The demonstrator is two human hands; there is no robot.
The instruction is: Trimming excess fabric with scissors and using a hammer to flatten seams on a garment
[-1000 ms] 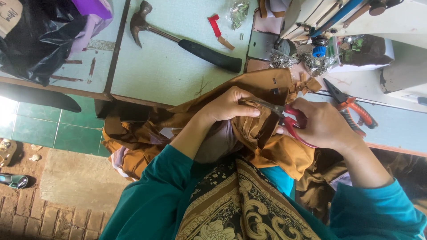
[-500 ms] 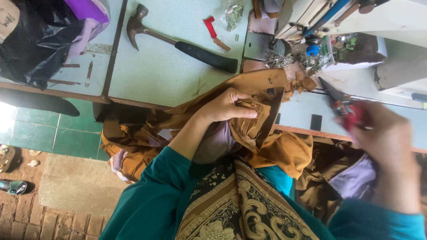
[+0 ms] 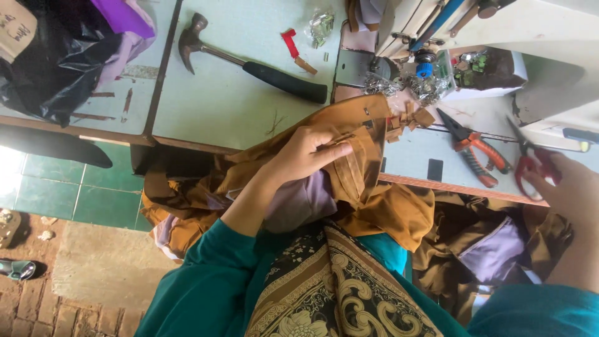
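Observation:
My left hand (image 3: 306, 155) pinches a fold of the brown garment (image 3: 368, 162), which drapes from the table edge down into my lap. My right hand (image 3: 568, 187) is far out to the right, over the table, with its fingers through the red handles of the scissors (image 3: 530, 163). The scissor blades point up toward the sewing machine (image 3: 549, 50). A pale lilac lining (image 3: 299, 200) shows under the brown cloth.
A black-handled hammer (image 3: 249, 59) lies on the pale green table (image 3: 218, 106). Orange-handled pliers (image 3: 474, 146) sit beside the scissors. A small red tool (image 3: 293, 48), a bag of metal bits (image 3: 321, 25) and a black bag (image 3: 56, 62) lie further off. More brown cloth (image 3: 486, 249) hangs at right.
My right hand has drawn the red scissors away from the brown garment and carried them rightward over the table. My left hand keeps its hold on the cloth.

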